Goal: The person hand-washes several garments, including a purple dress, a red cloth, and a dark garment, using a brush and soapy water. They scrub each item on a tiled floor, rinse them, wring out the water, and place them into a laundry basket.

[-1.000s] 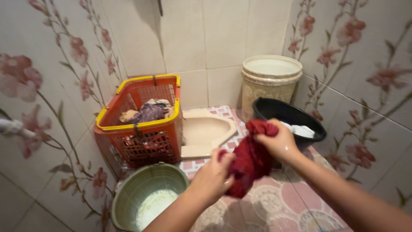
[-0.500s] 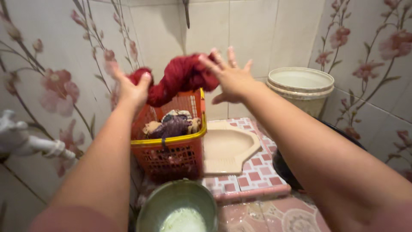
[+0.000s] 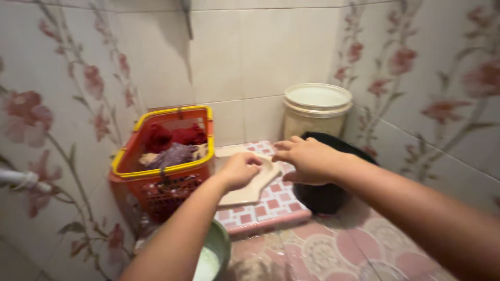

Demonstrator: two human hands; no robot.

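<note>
My left hand has its fingers curled loosely inward and pinches nothing; my right hand has its fingers held together, slightly bent and pointing left, also with nothing in them. Both hands hover just beside each other, apart, over the pale squat toilet pan, which I take as my landmark. The pan sits in a raised step of small pink-and-white tiles. Just left of the pan stands the orange laundry basket with a yellow rim, and the red cloth lies inside it at the back, on top of a purplish garment and other clothes. Right of the pan, under my right wrist, I see a black basin on the floor. Behind the pan and to its right, against the wall, stands a cream bucket. In front of the pan, below my left forearm, a green basin holds whitish, soapy-looking liquid. Far left of the pan a white pipe juts from the flowered wall tiles.
</note>
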